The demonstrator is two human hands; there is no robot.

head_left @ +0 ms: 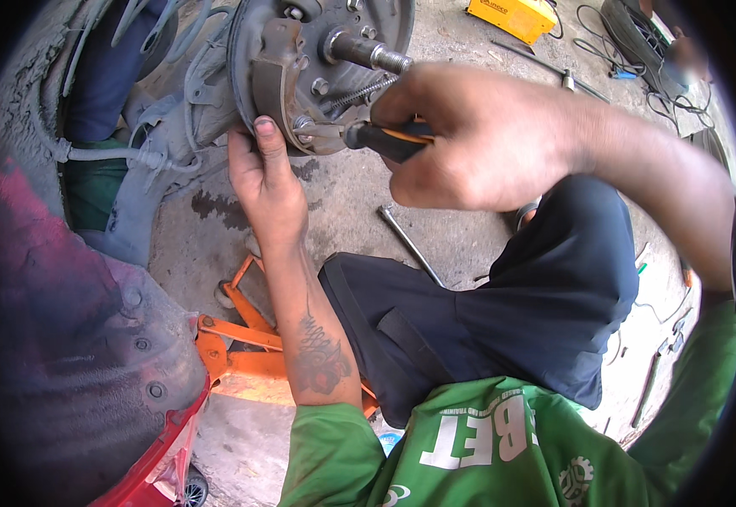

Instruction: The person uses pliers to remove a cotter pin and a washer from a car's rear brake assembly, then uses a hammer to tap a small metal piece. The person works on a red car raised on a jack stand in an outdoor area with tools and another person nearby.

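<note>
A drum brake assembly [317,63] fills the upper middle, with its curved brake shoe [273,89], bolts and a threaded spindle [368,52] exposed. My left hand [268,173] holds the lower edge of the backing plate, thumb in front by the shoe's lower end and fingers partly hidden behind. In my right hand [469,139] is a pair of pliers [385,139] with black and orange handles, my fingers wrapped round them. Their narrow metal jaws reach a small round spring retainer [303,123] on the shoe, close to my left thumb. Whether the jaws grip it, I cannot tell.
An orange floor jack [249,359] stands under the car at lower left. A metal bar [410,245] lies on the concrete before my knees. Farther off are a yellow box-shaped machine [513,17], a long wrench bar [545,72] and loose cables [617,55]. Car bodywork [72,321] borders the left.
</note>
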